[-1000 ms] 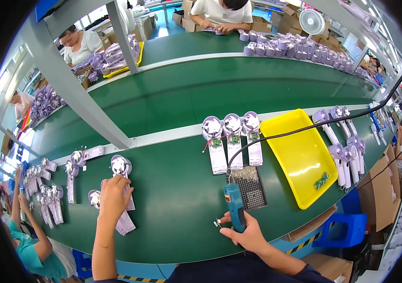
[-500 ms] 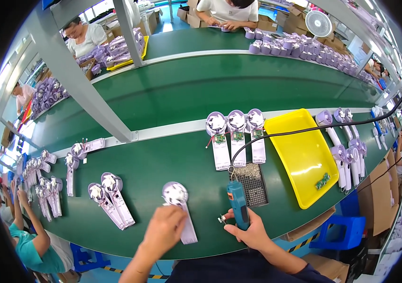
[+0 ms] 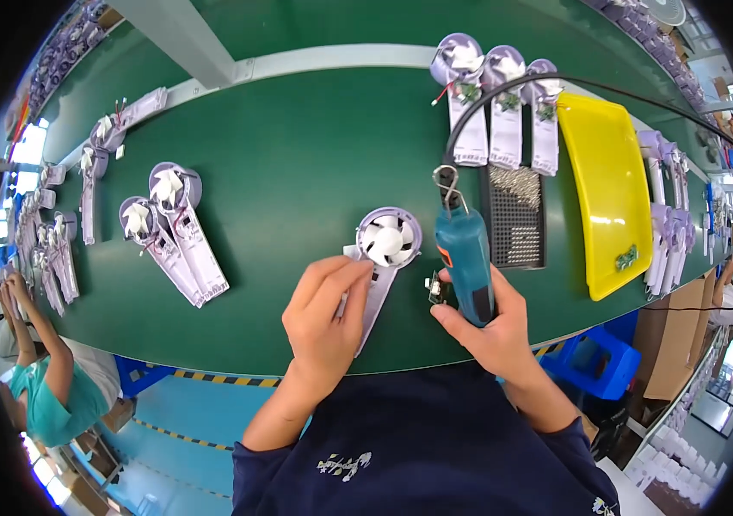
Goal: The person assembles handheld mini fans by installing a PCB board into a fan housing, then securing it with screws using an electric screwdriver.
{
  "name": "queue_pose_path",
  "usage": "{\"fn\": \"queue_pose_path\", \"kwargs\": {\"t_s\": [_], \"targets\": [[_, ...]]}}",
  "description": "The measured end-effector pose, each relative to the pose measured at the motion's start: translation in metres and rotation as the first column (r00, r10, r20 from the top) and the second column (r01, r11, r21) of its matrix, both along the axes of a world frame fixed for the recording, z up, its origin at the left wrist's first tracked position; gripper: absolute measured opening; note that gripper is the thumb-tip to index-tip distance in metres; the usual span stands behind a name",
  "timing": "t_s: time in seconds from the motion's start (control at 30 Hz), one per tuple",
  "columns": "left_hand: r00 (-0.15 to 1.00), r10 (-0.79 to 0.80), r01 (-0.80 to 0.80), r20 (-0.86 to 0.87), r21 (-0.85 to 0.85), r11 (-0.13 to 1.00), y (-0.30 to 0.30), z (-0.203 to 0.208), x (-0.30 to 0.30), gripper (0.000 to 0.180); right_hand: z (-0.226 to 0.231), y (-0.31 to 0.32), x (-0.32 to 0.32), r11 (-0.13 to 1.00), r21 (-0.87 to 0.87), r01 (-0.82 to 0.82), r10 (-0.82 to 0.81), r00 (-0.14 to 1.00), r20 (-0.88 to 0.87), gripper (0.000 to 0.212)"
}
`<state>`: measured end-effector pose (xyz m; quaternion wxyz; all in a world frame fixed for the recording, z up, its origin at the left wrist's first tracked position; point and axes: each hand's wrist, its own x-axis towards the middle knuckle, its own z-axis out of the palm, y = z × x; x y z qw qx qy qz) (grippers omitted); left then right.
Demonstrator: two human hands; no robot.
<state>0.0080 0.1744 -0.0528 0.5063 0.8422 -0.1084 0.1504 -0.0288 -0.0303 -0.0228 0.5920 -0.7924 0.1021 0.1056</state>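
In front of me on the green bench lies a half-shell of a handheld fan (image 3: 389,240), pale purple with white blades, its handle pointing toward me. My left hand (image 3: 325,314) is closed, thumb and fingers pinching the shell's left side just below the blades; the fingers hide part of the handle. In my right hand (image 3: 494,331) is a teal electric screwdriver (image 3: 465,258), held upright against the palm, its cable loop at the top. The same hand's thumb and fingertips pinch a small circuit board with a white part (image 3: 434,288), right of the fan.
A black tray of screws (image 3: 514,215) sits behind the screwdriver, beside a yellow tray (image 3: 620,189) with green boards (image 3: 627,258). Three fan shells (image 3: 504,112) stand behind it; two more (image 3: 181,232) lie left. A black cable (image 3: 590,79) arches overhead. A co-worker (image 3: 61,378) is at left.
My view has tipped down toward the bench. The fan shell has turned so its handle now slants to the left, with my left hand at its neck. My right hand keeps the screwdriver and board.
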Motion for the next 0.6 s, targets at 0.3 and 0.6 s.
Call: {"fn": "queue_pose_path", "kwargs": {"t_s": [0.3,0.6], "targets": [[0.945,-0.045,-0.023,-0.325,-0.203,0.979,0.013,-0.001,0.002,0.013,-0.003,0.020,0.010,0.974,-0.137,-0.180,0.208,0.952,0.224,0.040],[0.952,-0.085,0.001,-0.293,-0.277,0.961,0.011,-0.015,-0.001,0.017,-0.004,0.032,0.022,0.935,-0.283,-0.213,0.286,0.924,0.252,0.043]]}}
